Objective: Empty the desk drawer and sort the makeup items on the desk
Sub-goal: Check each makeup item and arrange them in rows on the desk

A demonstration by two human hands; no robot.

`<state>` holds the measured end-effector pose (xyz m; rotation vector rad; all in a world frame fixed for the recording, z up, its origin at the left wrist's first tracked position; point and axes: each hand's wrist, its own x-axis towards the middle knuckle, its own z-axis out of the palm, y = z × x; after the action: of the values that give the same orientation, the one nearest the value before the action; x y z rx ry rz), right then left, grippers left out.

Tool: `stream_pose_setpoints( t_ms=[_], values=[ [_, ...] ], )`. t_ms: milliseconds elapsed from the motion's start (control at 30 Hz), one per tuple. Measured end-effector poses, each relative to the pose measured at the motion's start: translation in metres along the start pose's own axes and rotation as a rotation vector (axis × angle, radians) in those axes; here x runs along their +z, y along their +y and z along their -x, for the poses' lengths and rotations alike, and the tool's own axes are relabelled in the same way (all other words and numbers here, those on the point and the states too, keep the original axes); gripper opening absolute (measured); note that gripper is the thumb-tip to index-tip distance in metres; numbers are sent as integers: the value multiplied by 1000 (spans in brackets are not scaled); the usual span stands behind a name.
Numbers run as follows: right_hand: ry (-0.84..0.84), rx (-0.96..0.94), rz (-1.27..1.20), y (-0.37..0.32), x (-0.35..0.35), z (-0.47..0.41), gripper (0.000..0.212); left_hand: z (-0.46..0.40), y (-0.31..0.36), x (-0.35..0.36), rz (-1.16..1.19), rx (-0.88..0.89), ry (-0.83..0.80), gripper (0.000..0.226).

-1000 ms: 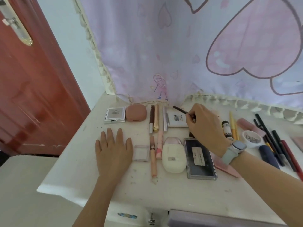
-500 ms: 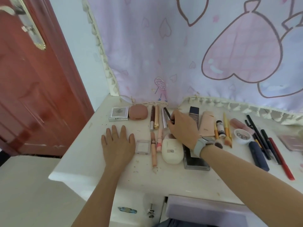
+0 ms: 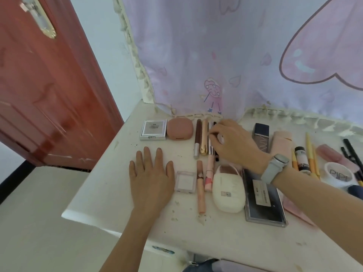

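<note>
Sorted makeup lies on the white desk (image 3: 106,185). At the back stand a silver square compact (image 3: 152,130), a pink round compact (image 3: 180,128), a brown pen (image 3: 197,138), a gold tube (image 3: 204,139) and a silver tube (image 3: 210,143). My right hand (image 3: 235,144) pinches a thin black pencil (image 3: 216,157) and holds it down right beside the silver tube. My left hand (image 3: 151,179) rests flat on the desk, holding nothing. A small square palette (image 3: 185,182), a peach tube (image 3: 200,188), a white oval case (image 3: 227,190) and a dark palette (image 3: 263,201) lie in the front row.
To the right lie a dark foundation bottle (image 3: 260,134), a pink tube (image 3: 281,142), yellow pencils (image 3: 310,152), a white jar (image 3: 338,174) and black pencils (image 3: 351,152). A lilac curtain (image 3: 235,55) hangs behind the desk. A red door (image 3: 39,95) stands at the left.
My right hand carried the black pencil leftward from above the palettes to the back row of pens and lowered it beside the silver tube. My left hand stayed flat.
</note>
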<state>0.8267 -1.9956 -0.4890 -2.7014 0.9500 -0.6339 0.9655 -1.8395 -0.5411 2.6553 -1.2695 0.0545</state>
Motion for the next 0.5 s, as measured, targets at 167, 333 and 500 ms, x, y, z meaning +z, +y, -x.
stream_pose_setpoints(
  t_ms=[167,333,500],
  values=[
    [-134,-123,91,-20,18,-30,38,3,2,-2,-11,-16,-36,65],
    [-341,-127,253,-36,34,-62,67,3,3,-1,1,-22,-33,59],
    [-392,-115,339,-42,39,-75,59,4,1,-2,33,-5,-11,72]
  ],
)
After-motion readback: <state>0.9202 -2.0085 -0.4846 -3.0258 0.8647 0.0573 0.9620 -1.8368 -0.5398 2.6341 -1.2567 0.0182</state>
